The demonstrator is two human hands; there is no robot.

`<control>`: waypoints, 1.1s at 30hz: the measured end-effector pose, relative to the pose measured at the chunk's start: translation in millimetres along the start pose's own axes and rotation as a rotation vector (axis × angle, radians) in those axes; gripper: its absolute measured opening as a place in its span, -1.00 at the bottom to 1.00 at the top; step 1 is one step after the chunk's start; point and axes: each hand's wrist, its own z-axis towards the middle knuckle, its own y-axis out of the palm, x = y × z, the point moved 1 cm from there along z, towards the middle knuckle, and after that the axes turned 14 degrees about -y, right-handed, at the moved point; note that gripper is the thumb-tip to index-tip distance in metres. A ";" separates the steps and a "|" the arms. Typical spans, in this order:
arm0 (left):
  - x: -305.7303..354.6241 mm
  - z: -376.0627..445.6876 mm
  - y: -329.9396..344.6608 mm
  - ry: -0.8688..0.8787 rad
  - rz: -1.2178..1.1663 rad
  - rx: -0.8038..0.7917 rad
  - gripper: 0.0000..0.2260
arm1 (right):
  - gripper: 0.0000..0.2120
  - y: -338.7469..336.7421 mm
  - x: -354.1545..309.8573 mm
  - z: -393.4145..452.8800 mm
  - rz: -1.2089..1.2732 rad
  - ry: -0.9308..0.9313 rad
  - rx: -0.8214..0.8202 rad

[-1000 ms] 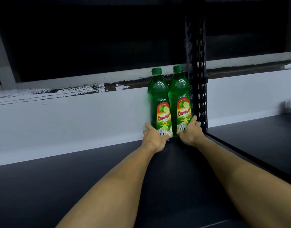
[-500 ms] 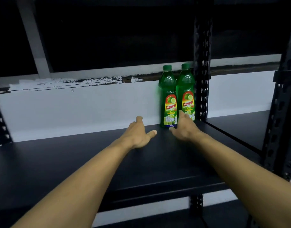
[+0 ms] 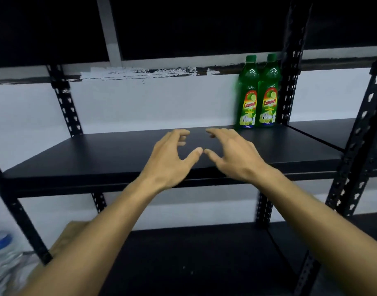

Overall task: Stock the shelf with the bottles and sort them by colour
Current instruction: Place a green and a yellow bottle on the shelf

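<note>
On the black shelf [image 3: 119,154] two green bottles [image 3: 258,92] stand touching at the back right corner. Our left hand [image 3: 170,159] and right hand [image 3: 232,157] hover empty, grip loosely spread. Full smooth plastic probably slips; we take the waist.

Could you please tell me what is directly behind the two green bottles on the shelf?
Behind the two green bottles is a white wall, with a dark, chipped band near cap height. The black upright post stands just right of them. The wall patch straight behind them is covered.
</note>
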 end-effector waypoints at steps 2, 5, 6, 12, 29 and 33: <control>-15.3 -25.1 -14.0 0.020 -0.030 0.062 -0.54 | -0.51 3.0 -18.1 -16.6 -0.014 -0.053 0.059; -45.2 -58.9 -23.6 0.046 0.010 0.113 -0.53 | -0.58 16.7 -41.5 -43.0 -0.066 -0.182 0.164; -56.7 -69.1 -22.8 0.048 0.033 0.104 -0.51 | -0.60 25.2 -48.0 -52.3 -0.076 -0.221 0.179; -128.7 -114.6 9.2 -0.093 0.179 -0.049 -0.44 | -0.61 107.6 -64.5 -102.4 0.016 -0.263 0.036; -309.7 -193.7 182.5 -0.539 0.468 -0.758 -0.41 | -0.52 336.5 -44.5 -265.8 0.271 0.310 -0.879; -326.5 -228.4 225.4 -0.575 0.545 -0.859 -0.45 | -0.47 366.7 -55.5 -318.5 0.225 0.383 -1.063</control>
